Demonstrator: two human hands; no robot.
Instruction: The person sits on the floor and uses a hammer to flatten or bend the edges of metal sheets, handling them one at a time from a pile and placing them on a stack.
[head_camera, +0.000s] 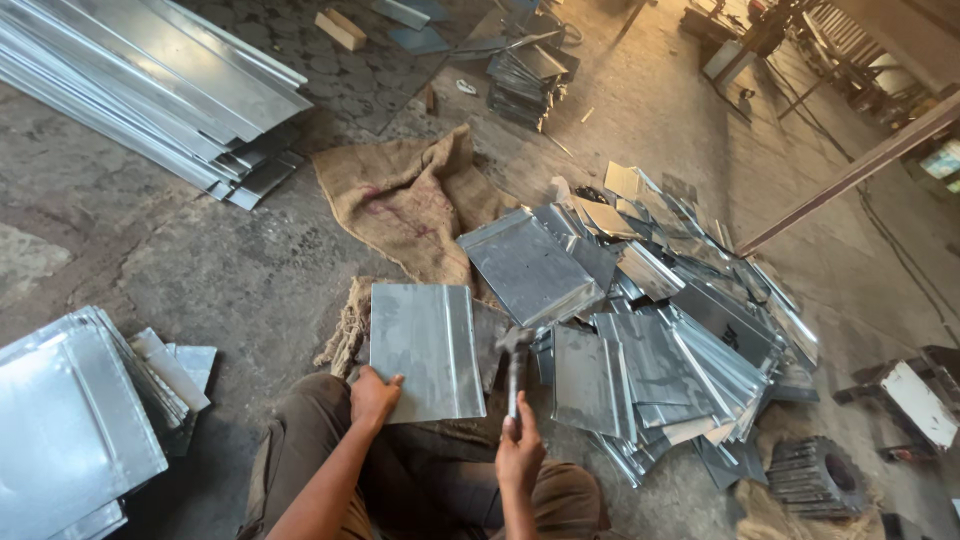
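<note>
Left hand (374, 396) presses flat on a metal sheet (426, 351) while right hand (519, 452) grips a hammer (515, 362) upright.

My left hand (373, 397) presses the near corner of a metal sheet (425, 350) on the floor (230, 270). My right hand (519, 452) grips a hammer (515, 352), beside a pile of sheets (660, 350).
</note>
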